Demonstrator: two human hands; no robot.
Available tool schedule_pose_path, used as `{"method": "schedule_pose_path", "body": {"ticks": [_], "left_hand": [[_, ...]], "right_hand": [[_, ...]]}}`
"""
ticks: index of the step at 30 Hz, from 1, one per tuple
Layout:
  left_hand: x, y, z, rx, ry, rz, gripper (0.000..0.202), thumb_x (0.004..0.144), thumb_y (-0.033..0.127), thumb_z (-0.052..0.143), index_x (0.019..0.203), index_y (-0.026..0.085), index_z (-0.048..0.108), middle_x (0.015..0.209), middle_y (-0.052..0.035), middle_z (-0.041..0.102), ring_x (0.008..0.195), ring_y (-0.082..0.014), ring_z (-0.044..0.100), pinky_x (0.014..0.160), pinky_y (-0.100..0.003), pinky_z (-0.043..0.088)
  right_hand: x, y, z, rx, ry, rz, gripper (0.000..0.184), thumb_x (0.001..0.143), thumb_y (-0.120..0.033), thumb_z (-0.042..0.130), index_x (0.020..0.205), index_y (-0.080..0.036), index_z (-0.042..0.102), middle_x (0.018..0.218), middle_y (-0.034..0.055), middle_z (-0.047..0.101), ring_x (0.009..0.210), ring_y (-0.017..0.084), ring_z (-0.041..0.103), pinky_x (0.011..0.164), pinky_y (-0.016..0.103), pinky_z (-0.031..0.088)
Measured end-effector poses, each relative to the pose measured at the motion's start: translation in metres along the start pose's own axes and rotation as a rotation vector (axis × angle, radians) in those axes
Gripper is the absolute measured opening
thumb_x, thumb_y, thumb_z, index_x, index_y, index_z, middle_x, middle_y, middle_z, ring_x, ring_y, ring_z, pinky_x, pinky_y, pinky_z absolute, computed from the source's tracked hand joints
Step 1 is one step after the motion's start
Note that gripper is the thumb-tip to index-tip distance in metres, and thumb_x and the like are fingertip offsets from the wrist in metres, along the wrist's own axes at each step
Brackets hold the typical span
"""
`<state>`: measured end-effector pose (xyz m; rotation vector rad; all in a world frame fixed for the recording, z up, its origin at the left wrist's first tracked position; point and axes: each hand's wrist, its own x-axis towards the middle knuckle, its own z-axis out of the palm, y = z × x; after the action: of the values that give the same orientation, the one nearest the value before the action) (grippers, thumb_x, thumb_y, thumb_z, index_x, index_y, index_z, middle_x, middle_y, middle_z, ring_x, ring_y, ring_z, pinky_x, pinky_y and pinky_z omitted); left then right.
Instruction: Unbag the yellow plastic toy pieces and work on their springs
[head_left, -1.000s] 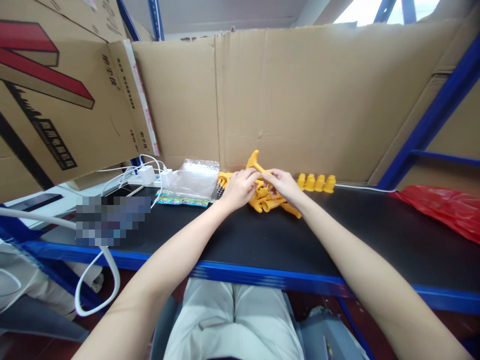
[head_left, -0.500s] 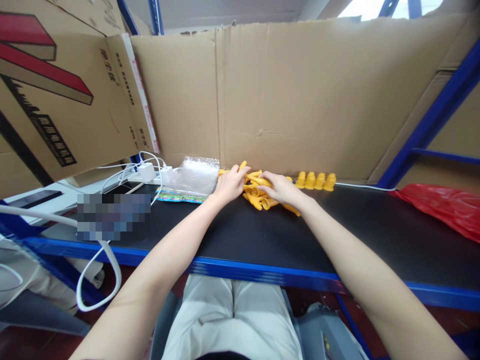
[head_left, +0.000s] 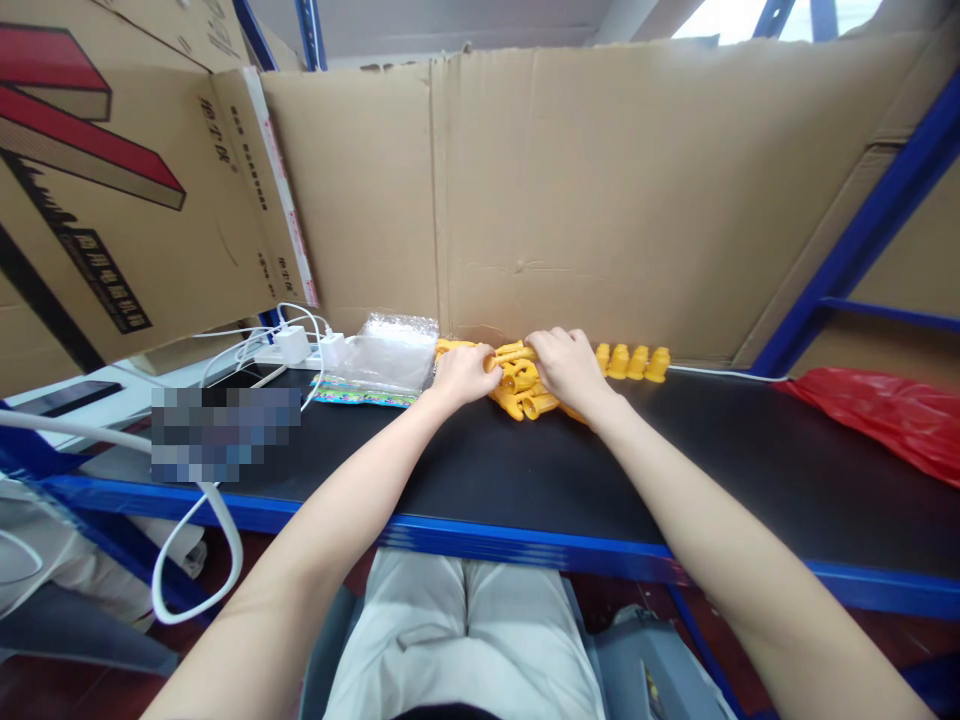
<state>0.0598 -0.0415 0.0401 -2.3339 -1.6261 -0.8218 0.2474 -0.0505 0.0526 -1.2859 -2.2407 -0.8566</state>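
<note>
A pile of yellow plastic pieces (head_left: 529,405), some tube-shaped with open ends, lies on the black shelf top (head_left: 517,470) against the cardboard. At the pile's left side, my left hand (head_left: 466,374) is closed on a yellow plastic piece (head_left: 511,354). My right hand (head_left: 568,366) reaches over the pile's right side, its fingers bent round the other end of that piece. Fingertips of both hands are partly hidden. Just right of my right hand, several small yellow cup-like pieces (head_left: 637,363) stand upright in a row.
Clear plastic bags (head_left: 394,350) lie left of the pile on a colourful packet (head_left: 364,392). Chargers (head_left: 292,345) and white cables stand farther left. A red plastic bag (head_left: 885,410) lies at the right. Cardboard (head_left: 600,200) walls the back; a blue rail (head_left: 525,540) edges the front.
My left hand has lowered and curled its fingers in. My right hand has turned knuckles-up and closed over the yellow piece. The upright row has stayed in place.
</note>
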Motion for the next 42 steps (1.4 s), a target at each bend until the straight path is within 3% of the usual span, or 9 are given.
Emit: {"method": "schedule_pose_path", "body": {"ticks": [5, 9, 13, 20, 25, 29, 33, 38, 42], "left_hand": [[0.001, -0.007, 0.002, 0.021, -0.017, -0.014, 0.036, 0.079, 0.034, 0.051, 0.109, 0.023, 0.068, 0.096, -0.0068, 0.072, 0.091, -0.0246, 0.067, 0.077, -0.033, 0.05], [0.002, -0.01, 0.004, 0.023, -0.031, -0.017, 0.035, 0.078, 0.033, 0.052, 0.107, 0.024, 0.069, 0.095, -0.0065, 0.072, 0.09, -0.0247, 0.066, 0.076, -0.033, 0.05], [0.005, -0.014, 0.006, 0.019, -0.047, -0.034, 0.034, 0.08, 0.031, 0.051, 0.107, 0.024, 0.069, 0.096, -0.0069, 0.072, 0.091, -0.0244, 0.066, 0.078, -0.033, 0.05], [0.011, -0.036, 0.016, -0.022, 0.038, -0.16, 0.037, 0.085, 0.018, 0.044, 0.115, 0.024, 0.063, 0.102, -0.0074, 0.07, 0.096, -0.0215, 0.065, 0.082, -0.031, 0.049], [0.01, -0.049, 0.028, -0.083, 0.024, -0.096, 0.037, 0.092, 0.029, 0.044, 0.127, 0.02, 0.054, 0.12, -0.0115, 0.062, 0.109, -0.021, 0.058, 0.091, -0.033, 0.046], [0.009, -0.052, 0.038, -0.067, -0.029, -0.043, 0.051, 0.094, 0.028, 0.041, 0.143, 0.018, 0.033, 0.135, -0.0159, 0.05, 0.124, -0.0249, 0.046, 0.098, -0.04, 0.042], [0.007, -0.053, 0.041, -0.029, -0.071, -0.045, 0.057, 0.093, 0.021, 0.036, 0.148, 0.02, 0.023, 0.141, -0.0155, 0.044, 0.131, -0.0272, 0.039, 0.101, -0.045, 0.039], [0.007, -0.054, 0.043, 0.001, -0.163, -0.053, 0.063, 0.088, 0.018, 0.039, 0.148, 0.024, 0.024, 0.142, -0.0145, 0.04, 0.134, -0.0292, 0.033, 0.104, -0.048, 0.036], [0.009, -0.053, 0.044, 0.004, -0.2, -0.078, 0.059, 0.089, 0.021, 0.035, 0.147, 0.026, 0.028, 0.141, -0.0129, 0.039, 0.133, -0.029, 0.034, 0.106, -0.05, 0.033]], "right_hand": [[-0.003, 0.001, 0.008, 0.087, -0.104, -0.034, 0.026, 0.095, -0.022, 0.038, 0.112, -0.012, 0.055, 0.105, 0.0136, 0.064, 0.098, 0.026, 0.052, 0.078, 0.035, 0.029], [-0.003, -0.001, 0.007, 0.058, -0.162, -0.015, 0.022, 0.093, -0.019, 0.038, 0.106, -0.013, 0.056, 0.1, 0.0137, 0.064, 0.096, 0.027, 0.052, 0.079, 0.036, 0.029], [-0.003, 0.007, 0.005, 0.06, -0.096, 0.038, 0.021, 0.086, -0.01, 0.041, 0.102, -0.015, 0.053, 0.101, 0.0122, 0.065, 0.095, 0.026, 0.054, 0.081, 0.036, 0.028], [-0.007, 0.029, 0.014, 0.146, -0.034, 0.165, 0.021, 0.085, -0.02, 0.048, 0.105, -0.017, 0.05, 0.1, 0.0117, 0.067, 0.093, 0.026, 0.059, 0.081, 0.037, 0.032], [-0.009, 0.035, 0.019, 0.171, -0.01, 0.202, 0.021, 0.084, -0.025, 0.048, 0.103, -0.017, 0.051, 0.097, 0.0121, 0.068, 0.09, 0.026, 0.06, 0.08, 0.038, 0.033], [-0.01, 0.038, 0.022, 0.192, -0.016, 0.223, 0.021, 0.084, -0.026, 0.048, 0.102, -0.017, 0.052, 0.097, 0.0126, 0.068, 0.087, 0.026, 0.06, 0.08, 0.039, 0.034], [-0.011, 0.038, 0.024, 0.194, -0.02, 0.22, 0.021, 0.084, -0.027, 0.049, 0.103, -0.018, 0.052, 0.097, 0.0123, 0.068, 0.087, 0.026, 0.059, 0.08, 0.039, 0.034], [-0.011, 0.044, 0.026, 0.203, 0.031, 0.266, 0.021, 0.085, -0.029, 0.051, 0.104, -0.018, 0.053, 0.099, 0.0119, 0.067, 0.091, 0.026, 0.059, 0.082, 0.04, 0.035], [-0.015, 0.069, 0.032, 0.231, 0.155, 0.454, 0.024, 0.084, -0.035, 0.054, 0.099, -0.017, 0.056, 0.103, 0.0136, 0.063, 0.096, 0.027, 0.056, 0.08, 0.039, 0.038]]}}
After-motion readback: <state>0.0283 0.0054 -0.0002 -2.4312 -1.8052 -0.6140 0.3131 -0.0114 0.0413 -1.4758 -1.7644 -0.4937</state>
